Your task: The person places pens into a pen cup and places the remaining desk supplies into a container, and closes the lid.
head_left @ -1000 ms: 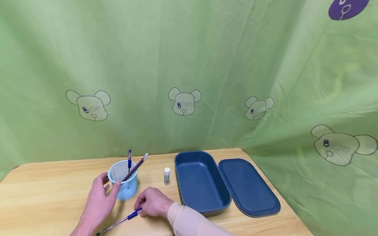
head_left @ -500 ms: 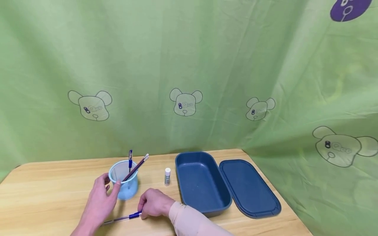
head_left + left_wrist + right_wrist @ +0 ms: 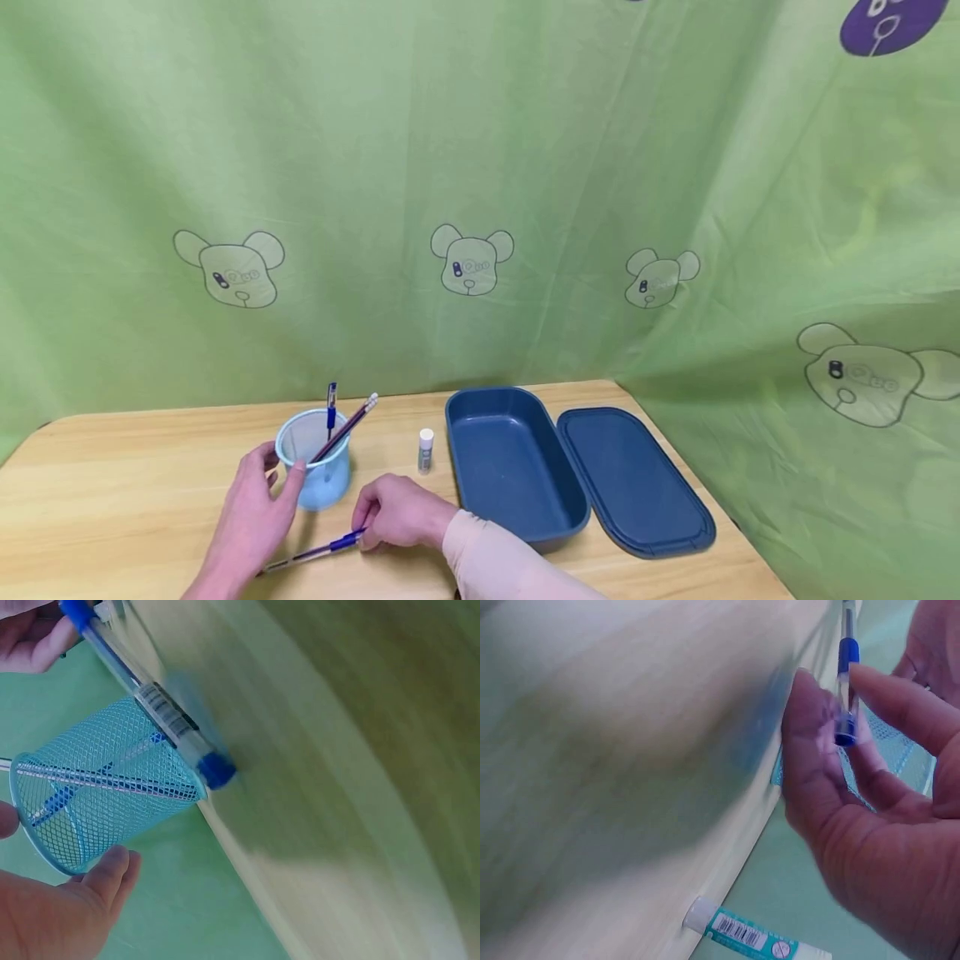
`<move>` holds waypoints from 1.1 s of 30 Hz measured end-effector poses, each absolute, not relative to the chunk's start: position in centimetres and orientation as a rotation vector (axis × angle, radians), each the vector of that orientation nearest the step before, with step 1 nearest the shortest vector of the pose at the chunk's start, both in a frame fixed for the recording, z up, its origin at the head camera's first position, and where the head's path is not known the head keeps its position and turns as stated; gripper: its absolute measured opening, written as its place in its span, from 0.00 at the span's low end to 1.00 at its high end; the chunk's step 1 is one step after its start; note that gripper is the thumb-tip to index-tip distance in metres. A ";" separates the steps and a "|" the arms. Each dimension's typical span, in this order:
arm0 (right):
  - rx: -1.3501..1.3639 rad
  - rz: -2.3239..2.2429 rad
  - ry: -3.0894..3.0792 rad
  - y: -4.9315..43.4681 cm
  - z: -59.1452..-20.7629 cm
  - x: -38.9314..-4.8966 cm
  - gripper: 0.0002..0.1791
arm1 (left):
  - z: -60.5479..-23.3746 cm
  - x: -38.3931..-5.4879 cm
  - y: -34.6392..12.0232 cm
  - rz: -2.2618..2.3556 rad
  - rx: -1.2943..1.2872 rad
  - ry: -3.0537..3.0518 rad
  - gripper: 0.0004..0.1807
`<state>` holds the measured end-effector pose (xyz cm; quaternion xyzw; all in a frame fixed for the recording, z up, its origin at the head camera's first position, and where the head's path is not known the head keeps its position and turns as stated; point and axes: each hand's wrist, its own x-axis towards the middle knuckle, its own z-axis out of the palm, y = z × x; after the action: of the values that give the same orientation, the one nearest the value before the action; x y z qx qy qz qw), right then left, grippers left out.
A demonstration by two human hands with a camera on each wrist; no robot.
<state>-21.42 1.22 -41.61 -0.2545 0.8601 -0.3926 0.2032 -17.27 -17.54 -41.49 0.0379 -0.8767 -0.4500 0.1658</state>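
Note:
At the left of the table in the head view, a light-blue mesh pen cup point(image 3: 325, 487) stands upright. My left hand point(image 3: 255, 517) holds it near its rim, thumb at the front and fingers at the left side. Inside lean a blue pen point(image 3: 331, 408) and pencils point(image 3: 352, 429) with white eraser ends. My right hand point(image 3: 405, 512) pinches a clear ballpoint pen point(image 3: 311, 553) near its blue grip, in front of the cup. That pen's far end points left toward my left wrist. In the right wrist view, thumb and fingertips meet around the pen point(image 3: 848, 654).
A white-capped glue stick point(image 3: 425, 454) stands right of the cup. Farther right are a dark-blue open box point(image 3: 510, 467) and its flat lid point(image 3: 637, 479), side by side. Behind the wooden table point(image 3: 135, 483) hangs a green curtain point(image 3: 360, 167).
My right hand has shifted slightly right with the ballpoint pen. The pen's left end has swung up in the head view, toward the cup. My left hand keeps its hold on the cup.

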 end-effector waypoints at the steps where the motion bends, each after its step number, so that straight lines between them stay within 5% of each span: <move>1: -0.718 -1.136 2.383 1.4 -41.5 -21.4 0.11 | -41.5 -17.2 -17.6 -1.277 0.108 -2.501 0.36; 33: -0.768 -1.954 2.191 4.1 -36.6 -21.1 0.09 | -41.6 -17.1 -17.7 -1.274 0.093 -2.527 0.38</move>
<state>-21.06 4.11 -36.55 -0.2527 0.7209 -0.6431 0.0537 -17.11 -17.69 -41.61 0.0324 -0.8817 -0.4445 0.1547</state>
